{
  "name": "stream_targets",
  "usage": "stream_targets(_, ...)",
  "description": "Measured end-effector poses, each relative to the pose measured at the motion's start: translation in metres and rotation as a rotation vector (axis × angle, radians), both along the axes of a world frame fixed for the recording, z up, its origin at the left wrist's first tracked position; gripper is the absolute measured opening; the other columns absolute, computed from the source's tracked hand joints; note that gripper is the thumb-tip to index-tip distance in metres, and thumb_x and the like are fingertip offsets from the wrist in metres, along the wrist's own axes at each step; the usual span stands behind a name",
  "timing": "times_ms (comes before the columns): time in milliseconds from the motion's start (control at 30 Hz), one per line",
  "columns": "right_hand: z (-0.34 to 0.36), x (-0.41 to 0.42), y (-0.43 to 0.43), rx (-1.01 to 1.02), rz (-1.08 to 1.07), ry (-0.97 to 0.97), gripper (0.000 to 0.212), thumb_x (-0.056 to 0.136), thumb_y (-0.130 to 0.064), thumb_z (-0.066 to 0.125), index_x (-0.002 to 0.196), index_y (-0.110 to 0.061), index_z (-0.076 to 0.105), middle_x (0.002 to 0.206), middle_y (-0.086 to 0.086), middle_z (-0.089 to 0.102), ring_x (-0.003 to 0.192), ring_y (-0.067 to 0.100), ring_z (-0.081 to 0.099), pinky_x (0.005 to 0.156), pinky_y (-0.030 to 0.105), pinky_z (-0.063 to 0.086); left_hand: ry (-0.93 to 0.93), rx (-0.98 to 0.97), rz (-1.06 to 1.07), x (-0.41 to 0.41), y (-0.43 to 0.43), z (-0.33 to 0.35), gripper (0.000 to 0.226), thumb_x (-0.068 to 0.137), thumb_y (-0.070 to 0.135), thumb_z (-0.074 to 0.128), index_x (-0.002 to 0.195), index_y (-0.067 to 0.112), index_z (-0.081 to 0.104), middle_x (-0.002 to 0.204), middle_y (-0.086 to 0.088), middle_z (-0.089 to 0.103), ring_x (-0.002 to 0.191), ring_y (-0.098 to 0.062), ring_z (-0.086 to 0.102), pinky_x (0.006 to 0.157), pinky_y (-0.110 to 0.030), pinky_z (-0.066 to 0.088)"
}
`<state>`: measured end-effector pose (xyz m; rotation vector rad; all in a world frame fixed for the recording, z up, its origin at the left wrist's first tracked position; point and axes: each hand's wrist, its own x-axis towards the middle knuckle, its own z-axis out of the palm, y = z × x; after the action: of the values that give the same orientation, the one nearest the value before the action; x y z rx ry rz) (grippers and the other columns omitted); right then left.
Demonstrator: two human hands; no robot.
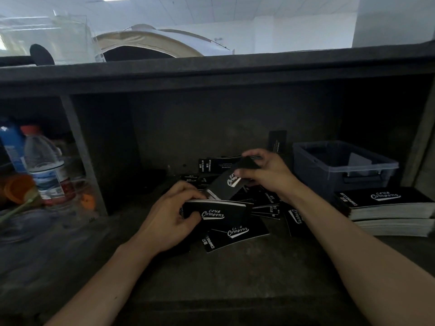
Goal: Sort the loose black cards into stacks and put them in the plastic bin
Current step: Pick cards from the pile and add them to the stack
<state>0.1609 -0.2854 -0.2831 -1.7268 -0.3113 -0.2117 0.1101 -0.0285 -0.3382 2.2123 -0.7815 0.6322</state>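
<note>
My left hand (169, 215) grips a thin stack (219, 214) of black cards, thumb on the printed top face and fingers curled round its left end, low over the desk (211, 278). My right hand (266, 172) pinches a card (226, 184) by its far end. It may be more than one card; I cannot tell. It slopes down toward me, its lower edge at the back edge of the thin stack, touching or just short of it. The loose cards (237, 234) lie scattered and overlapping under and behind both hands, some face up with white lettering. The plastic bin (341, 165) stands on the desk to the right, near my right hand, with something pale inside that I cannot make out. In front of the bin sits a thick pile (386, 205) of the same cards, squared up in two layers. One card (277, 141) leans upright against the back wall just left of the bin. In the left compartment stands a water bottle (44, 165) with a red cap.
</note>
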Motion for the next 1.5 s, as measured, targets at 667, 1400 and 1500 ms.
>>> stream_targets(667, 0.001, 0.006, -0.033, -0.862, 0.06, 0.015, 0.054, 0.075, -0.024, 0.082, 0.125, -0.024, 0.064, 0.123, -0.009, 0.059, 0.116, 0.01, 0.055, 0.099, 0.023, 0.041, 0.046, 0.001, 0.044, -0.002, -0.001, 0.002, 0.036, 0.078, 0.036, 0.058, 0.113, 0.038, 0.064, 0.112, 0.022, 0.068, 0.107, -0.001, 0.065, 0.092, -0.037, 0.056)
stream_targets(1400, -0.009, 0.011, -0.015, -0.49, -0.042, 0.025, 0.012, 0.091, -0.005, 0.06, 0.095, -0.014, 0.067, 0.069, -0.005, 0.065, 0.056, 0.001, 0.059, 0.052, 0.011, 0.046, 0.063, 0.021, 0.078, -0.002, -0.004, 0.001, 0.035, 0.078, 0.026, 0.066, 0.113, 0.032, 0.066, 0.112, 0.022, 0.068, 0.107, 0.002, 0.065, 0.096, -0.035, 0.054)
stream_targets(1500, -0.006, 0.009, -0.011, -0.253, -0.053, 0.061, 0.017, 0.092, -0.003, 0.056, 0.087, -0.017, 0.063, 0.069, -0.002, 0.064, 0.047, -0.004, 0.056, 0.046, 0.012, 0.043, 0.057, 0.014, 0.073, -0.002, -0.003, 0.001, 0.035, 0.079, 0.024, 0.067, 0.113, 0.034, 0.065, 0.112, 0.023, 0.068, 0.107, 0.002, 0.065, 0.095, -0.033, 0.055)
